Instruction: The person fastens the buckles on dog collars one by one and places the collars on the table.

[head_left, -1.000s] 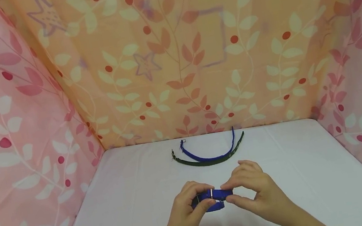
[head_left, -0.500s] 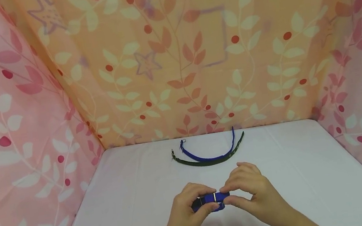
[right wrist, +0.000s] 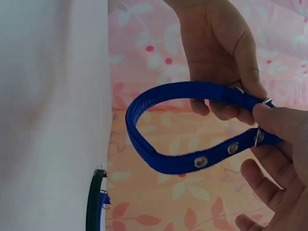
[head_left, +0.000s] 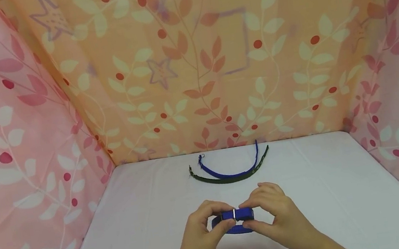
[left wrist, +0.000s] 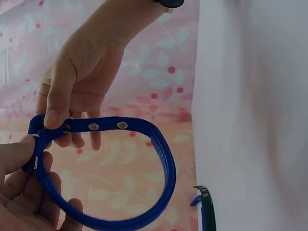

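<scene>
A blue collar [head_left: 244, 214] with metal eyelets [right wrist: 200, 161] is bent into a closed loop above the table. My left hand [head_left: 206, 230] pinches it on the left between thumb and fingers, beside a shiny metal buckle bar [head_left: 234, 215]. On the right, my right hand [head_left: 276, 212] grips the band near the buckle, its thumb below and fingers above. The eyeleted strap meets the buckle between the two hands, and the rest of the loop [left wrist: 168, 179] hangs free of them. Fingers partly cover the fastening.
Toward the back of the white table [head_left: 151, 217] lie a dark green collar [head_left: 227, 180] and another blue collar [head_left: 211, 173], curved side by side. Patterned cloth walls [head_left: 195, 99] enclose the table at the back and sides.
My right hand has shifted slightly left, closer to my left hand. The collar has turned a little, so more of its lower loop shows than half a second ago.
</scene>
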`<state>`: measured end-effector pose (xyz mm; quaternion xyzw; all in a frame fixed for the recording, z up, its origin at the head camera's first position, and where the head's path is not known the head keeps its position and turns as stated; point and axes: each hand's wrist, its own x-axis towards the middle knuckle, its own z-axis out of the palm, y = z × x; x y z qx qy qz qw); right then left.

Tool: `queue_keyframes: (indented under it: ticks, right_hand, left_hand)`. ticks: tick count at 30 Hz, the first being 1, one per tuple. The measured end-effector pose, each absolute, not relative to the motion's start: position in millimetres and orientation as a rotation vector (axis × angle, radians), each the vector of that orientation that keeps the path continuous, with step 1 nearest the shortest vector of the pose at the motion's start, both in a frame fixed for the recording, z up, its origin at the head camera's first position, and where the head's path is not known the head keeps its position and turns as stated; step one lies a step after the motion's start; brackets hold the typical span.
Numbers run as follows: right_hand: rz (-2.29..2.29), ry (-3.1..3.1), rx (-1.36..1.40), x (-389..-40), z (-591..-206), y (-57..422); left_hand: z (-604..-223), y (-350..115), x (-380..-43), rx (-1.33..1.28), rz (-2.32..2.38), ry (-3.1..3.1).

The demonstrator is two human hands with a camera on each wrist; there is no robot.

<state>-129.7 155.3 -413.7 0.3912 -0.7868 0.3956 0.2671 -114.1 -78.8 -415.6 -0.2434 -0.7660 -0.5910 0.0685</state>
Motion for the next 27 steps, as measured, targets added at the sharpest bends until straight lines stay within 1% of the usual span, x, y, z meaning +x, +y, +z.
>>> queue_keyframes:
  ticks: [8,16,27]
  right_hand:
    - [1.094,-2.169,0.981,-127.9,-409.9,157.7]
    - [1.091,-2.144,0.985,-129.8,-409.1,159.9]
    - [1.116,-2.186,0.974,-132.3,-411.3,161.1]
  left_hand:
    - [-412.3,-81.1,-115.5,-0.673,-1.74,-2.336]
    - [-405.9,-86.9,-117.6,-0.56,-1.78,-2.414]
    - [-397.4,-94.9,-121.1,-0.487,-1.766,-2.416]
